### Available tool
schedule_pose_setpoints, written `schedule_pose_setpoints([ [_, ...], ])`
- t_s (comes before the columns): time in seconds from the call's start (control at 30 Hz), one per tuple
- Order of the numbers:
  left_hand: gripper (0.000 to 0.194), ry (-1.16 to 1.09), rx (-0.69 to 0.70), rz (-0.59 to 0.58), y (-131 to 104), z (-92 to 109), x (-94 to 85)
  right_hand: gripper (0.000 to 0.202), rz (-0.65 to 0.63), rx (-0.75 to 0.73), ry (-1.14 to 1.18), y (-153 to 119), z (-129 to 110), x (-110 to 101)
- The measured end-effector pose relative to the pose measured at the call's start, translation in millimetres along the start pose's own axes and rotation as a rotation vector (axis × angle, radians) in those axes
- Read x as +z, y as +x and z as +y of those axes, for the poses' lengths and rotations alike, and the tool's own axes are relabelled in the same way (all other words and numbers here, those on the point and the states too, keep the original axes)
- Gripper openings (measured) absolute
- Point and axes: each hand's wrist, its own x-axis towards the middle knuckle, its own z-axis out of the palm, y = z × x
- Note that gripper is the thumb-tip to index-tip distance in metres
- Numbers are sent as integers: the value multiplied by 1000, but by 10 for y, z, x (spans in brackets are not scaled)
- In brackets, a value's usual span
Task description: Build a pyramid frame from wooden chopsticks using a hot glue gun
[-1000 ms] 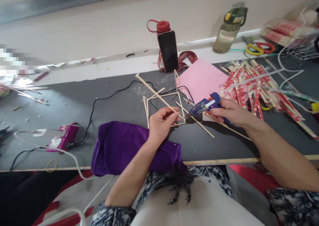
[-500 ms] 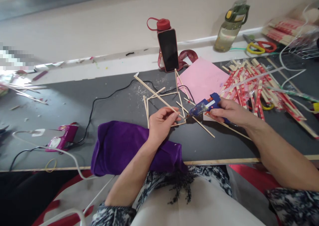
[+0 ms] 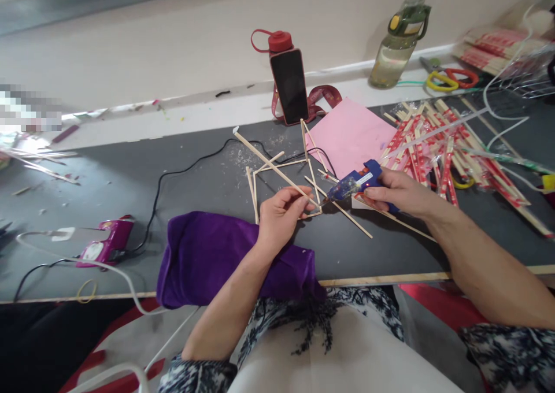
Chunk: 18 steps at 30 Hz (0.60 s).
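My left hand [image 3: 284,214] pinches a thin wooden stick [image 3: 271,165], which slants up to the left and carries a whitish blob at its far end. Beneath it lies a frame of joined sticks [image 3: 281,165], partly hidden by my fingers. In my right hand [image 3: 401,192] is a blue hot glue gun [image 3: 358,182], its nozzle at the near end of the held stick, by a corner of the frame. Whether the nozzle touches the wood, I cannot tell. Loose sticks [image 3: 353,219] lie under and beside the gun. A folded purple cloth [image 3: 208,257] lies under my left forearm.
Behind the frame stands a red-capped bottle [image 3: 280,41] with a phone [image 3: 289,86] leaning on it. Pink paper [image 3: 351,133] and wrapped chopsticks [image 3: 433,144] spread to the right. A black cord [image 3: 162,179] reaches a magenta power strip [image 3: 106,240]. Scissors [image 3: 442,81] and a green-topped bottle [image 3: 392,52] are at the back.
The whole view has shifted slightly. Both hands keep their grip, and the glue gun's nozzle stays near the same corner.
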Motion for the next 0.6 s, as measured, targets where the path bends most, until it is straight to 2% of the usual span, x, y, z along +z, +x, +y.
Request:
schedule_pose_setpoints([
  [0.6, 22, 19, -20, 19, 1, 29, 11, 23, -12, -36, -45, -7, 57, -19],
])
